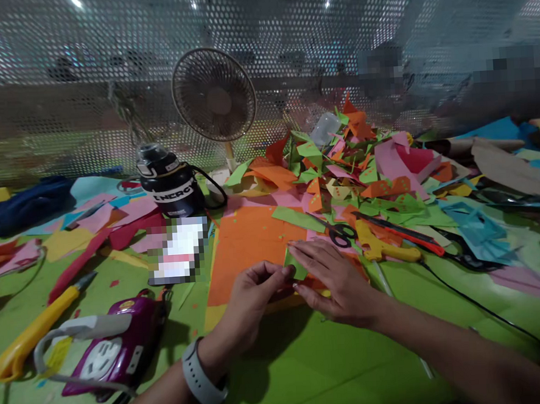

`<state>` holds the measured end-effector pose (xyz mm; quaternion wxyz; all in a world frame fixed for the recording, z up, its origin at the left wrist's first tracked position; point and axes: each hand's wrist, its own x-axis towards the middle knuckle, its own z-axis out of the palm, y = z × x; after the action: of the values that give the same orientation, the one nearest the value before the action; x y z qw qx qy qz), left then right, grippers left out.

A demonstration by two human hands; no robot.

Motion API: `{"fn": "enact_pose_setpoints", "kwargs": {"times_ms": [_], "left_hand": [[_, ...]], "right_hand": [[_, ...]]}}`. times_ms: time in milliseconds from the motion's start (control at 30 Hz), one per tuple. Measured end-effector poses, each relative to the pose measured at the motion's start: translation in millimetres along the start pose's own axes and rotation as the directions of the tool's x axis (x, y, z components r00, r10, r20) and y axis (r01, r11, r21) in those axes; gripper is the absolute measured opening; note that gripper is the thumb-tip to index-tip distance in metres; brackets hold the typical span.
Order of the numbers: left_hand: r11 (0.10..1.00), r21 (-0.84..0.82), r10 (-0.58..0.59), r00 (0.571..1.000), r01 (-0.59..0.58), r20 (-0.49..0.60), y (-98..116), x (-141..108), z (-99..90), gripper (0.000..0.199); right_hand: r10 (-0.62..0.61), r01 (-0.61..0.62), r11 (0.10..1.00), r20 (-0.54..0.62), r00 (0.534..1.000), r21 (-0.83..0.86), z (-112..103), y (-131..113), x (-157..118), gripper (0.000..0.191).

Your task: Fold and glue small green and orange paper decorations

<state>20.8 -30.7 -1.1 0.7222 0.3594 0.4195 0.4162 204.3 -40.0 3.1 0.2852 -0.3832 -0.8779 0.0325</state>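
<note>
My left hand, with a pale watch band on its wrist, pinches the near left edge of a small piece of green paper between thumb and finger. Across that same piece lies my right hand, fingers stretched out flat and thumb apart on the near side. Both hands rest over a stack of orange paper sheets with yellow showing at the edge. Just beyond the right hand are black-handled scissors. A yellow glue gun and an orange-and-black cutter knife lie to its right.
A heap of cut paper scraps spreads behind the sheets. A fan and a dark bottle stand at the back. On the left are a phone, a purple power strip and another yellow glue gun. Cords cross both sides.
</note>
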Motion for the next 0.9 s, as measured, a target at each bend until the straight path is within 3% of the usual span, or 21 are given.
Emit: {"fn": "enact_pose_setpoints", "kwargs": {"times_ms": [500, 667, 800, 900], "left_hand": [[0.997, 0.065, 0.043, 0.997, -0.047, 0.060, -5, 3, -3.5, 0.023], [0.994, 0.100, 0.030, 0.997, -0.036, 0.067, -5, 4, -4.4, 0.026], [0.977, 0.192, 0.071, 0.992, -0.090, 0.103, -7, 2, -5.1, 0.027], [0.964, 0.241, 0.084, 0.990, -0.111, 0.117, -6, 1, -4.9, 0.027]], "right_hand": [[0.012, -0.010, 0.999, -0.064, 0.998, 0.036, 1, 3, 1, 0.045], [0.189, -0.167, 0.964, -0.095, 0.977, 0.205, -3, 3, 2, 0.038], [0.366, -0.324, 0.868, -0.042, 0.930, 0.375, -8, 3, 4, 0.039], [0.403, -0.362, 0.815, 0.005, 0.915, 0.453, -9, 3, 5, 0.041]]}}
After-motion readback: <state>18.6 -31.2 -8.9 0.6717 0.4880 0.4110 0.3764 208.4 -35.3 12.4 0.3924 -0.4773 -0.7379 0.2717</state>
